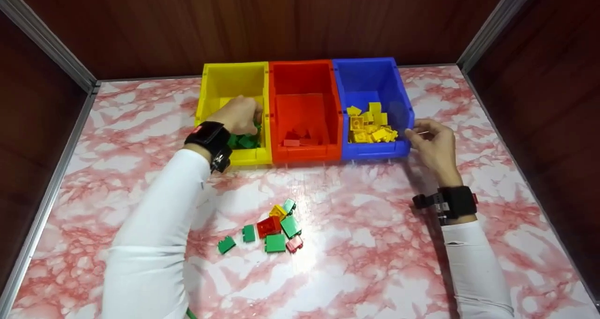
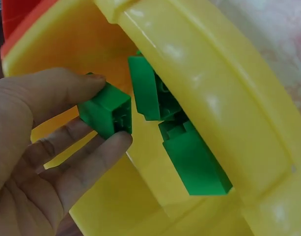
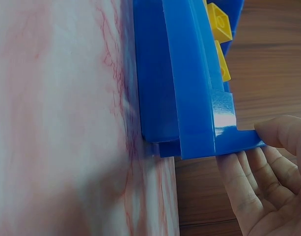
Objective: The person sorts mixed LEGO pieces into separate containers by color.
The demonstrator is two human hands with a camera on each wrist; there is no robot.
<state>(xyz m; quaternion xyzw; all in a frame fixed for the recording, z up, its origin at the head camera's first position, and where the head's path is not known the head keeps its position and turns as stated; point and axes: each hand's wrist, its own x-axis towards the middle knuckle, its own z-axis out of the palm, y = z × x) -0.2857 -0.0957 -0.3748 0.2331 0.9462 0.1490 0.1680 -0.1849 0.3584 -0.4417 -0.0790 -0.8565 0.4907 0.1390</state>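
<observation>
My left hand is inside the yellow bin. In the left wrist view, its thumb and fingers pinch a green toy building block. Two more green blocks lie below, against the bin's front wall. On the far right, my right hand grips the side edge of the blue bin near its front corner. The right wrist view shows the thumb on one side of that edge and the fingers on the other. Yellow blocks are heaped in the blue bin.
Between these two bins stands a red bin with a few red blocks at its front. Nearer on the marbled table is a loose group of green blocks, a red block and a yellow block. Brown panels surround the table.
</observation>
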